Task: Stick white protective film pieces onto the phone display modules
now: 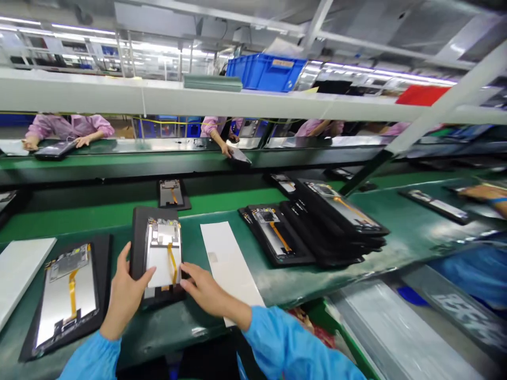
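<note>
Left hand (124, 290) is clamped, thumb over fingers, on the left edge of a black tray (139, 240); right hand (204, 289) has thumb and fingertips at the right edge of the opened device (158, 266) on that tray, pinching or merely touching, cannot tell, above the near green bench (158, 338). Device is slim and rectangular, with a pale face, a component strip across its top and a yellow-orange ribbon cable (171, 261) running down right of centre. Beyond, a similar unit (170, 193) lies on the green belt (222, 198).
</note>
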Tool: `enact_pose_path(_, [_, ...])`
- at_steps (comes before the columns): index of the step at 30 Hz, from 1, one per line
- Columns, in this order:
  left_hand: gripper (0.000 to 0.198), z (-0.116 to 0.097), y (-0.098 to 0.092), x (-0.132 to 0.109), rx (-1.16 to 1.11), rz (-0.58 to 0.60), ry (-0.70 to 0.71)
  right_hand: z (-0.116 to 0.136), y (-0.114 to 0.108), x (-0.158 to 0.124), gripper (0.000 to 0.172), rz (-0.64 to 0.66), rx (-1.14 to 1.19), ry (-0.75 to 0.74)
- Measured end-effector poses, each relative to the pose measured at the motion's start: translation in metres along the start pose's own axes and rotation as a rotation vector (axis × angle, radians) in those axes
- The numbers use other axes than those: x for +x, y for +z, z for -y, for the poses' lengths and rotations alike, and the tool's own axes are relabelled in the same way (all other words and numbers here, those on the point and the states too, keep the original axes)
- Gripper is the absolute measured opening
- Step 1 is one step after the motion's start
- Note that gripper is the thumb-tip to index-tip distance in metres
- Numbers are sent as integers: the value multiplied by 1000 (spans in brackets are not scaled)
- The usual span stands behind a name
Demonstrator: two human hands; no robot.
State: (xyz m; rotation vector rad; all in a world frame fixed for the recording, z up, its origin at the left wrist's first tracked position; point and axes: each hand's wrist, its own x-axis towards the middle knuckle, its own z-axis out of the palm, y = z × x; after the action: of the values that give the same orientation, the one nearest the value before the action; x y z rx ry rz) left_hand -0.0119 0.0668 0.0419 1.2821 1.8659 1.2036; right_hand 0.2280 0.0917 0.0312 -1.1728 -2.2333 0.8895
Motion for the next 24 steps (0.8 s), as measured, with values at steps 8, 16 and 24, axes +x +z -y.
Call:
enact_pose_path(8, [89,-14,3,221,103,-339,-149,-68,-95,209,48,-127,-284,428])
enact_pose_path(16, [61,-15,26,293,351,-200,3,-121,-81,283,62,-98,-375,655])
enact_pose_path(24, [52,-53,173,264,422,137,108,-108,-96,277,61,-94,-358,660])
